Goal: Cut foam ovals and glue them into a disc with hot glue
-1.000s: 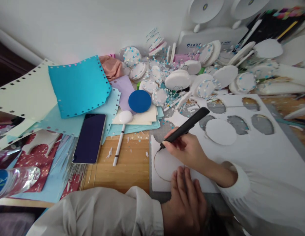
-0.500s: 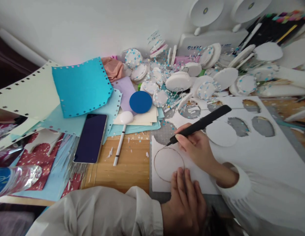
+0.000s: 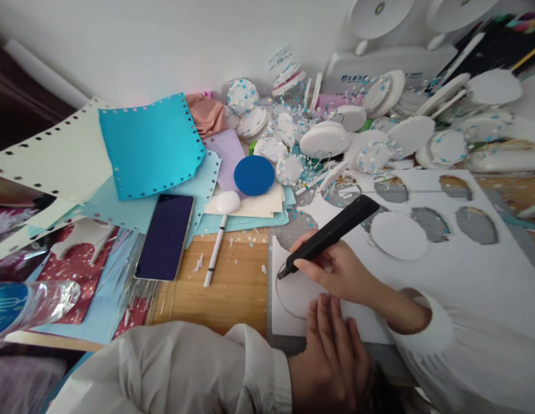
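Note:
My right hand [image 3: 342, 273] is closed round a thick black pen-shaped tool [image 3: 334, 233]. Its dark tip rests on the left edge of a circle [image 3: 299, 296] outlined in a thin brown line on a white foam sheet [image 3: 457, 282]. My left hand [image 3: 330, 356] lies flat over the near right part of that circle, fingers stretched out, pressing on the sheet. The tool and right hand hide the circle's far side. Several round holes are cut in the sheet, and a loose white disc [image 3: 399, 236] lies on it.
A grey cutting mat [image 3: 288, 230] is under the sheet. Further left are a blue oval disc [image 3: 254, 175], a white stick with a rounded head [image 3: 214, 250], a phone [image 3: 165, 237] and coloured papers [image 3: 150, 149]. White discs [image 3: 323, 140] are heaped behind; a bottle [image 3: 30, 305] lies at the left.
The tool's tip has moved from the circle's far side round to its left edge, the tool tilting more steeply. My left hand stays on the sheet. The whole view has shifted slightly.

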The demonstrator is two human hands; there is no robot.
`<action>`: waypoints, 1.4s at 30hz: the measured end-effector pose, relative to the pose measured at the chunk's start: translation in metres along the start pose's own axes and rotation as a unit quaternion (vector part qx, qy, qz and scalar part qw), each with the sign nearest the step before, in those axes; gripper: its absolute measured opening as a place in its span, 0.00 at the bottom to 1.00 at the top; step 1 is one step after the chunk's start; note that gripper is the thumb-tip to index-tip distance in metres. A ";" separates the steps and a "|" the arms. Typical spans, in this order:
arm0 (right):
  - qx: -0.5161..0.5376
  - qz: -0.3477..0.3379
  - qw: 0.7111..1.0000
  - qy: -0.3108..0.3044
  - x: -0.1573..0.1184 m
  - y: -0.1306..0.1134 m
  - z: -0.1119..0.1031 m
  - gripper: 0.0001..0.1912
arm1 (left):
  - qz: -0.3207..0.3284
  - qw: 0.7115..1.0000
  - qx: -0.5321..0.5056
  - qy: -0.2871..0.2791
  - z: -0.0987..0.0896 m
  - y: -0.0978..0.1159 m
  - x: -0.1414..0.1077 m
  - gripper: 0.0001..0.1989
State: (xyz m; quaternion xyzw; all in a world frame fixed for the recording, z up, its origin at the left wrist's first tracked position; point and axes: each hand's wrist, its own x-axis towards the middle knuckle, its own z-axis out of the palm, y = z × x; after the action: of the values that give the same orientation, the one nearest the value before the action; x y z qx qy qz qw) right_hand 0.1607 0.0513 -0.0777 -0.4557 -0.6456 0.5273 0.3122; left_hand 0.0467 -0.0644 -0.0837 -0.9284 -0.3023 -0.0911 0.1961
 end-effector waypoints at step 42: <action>0.254 -0.006 0.937 0.238 0.013 0.006 -0.010 0.23 | 0.073 0.978 -0.184 -0.058 -0.030 -0.060 0.019 0.24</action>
State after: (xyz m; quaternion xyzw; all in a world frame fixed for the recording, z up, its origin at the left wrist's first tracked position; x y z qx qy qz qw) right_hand 0.1664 0.0674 -0.0820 -0.4694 -0.3993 0.5480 0.5656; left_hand 0.0246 -0.0222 -0.0328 -0.9718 -0.2228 -0.0768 0.0098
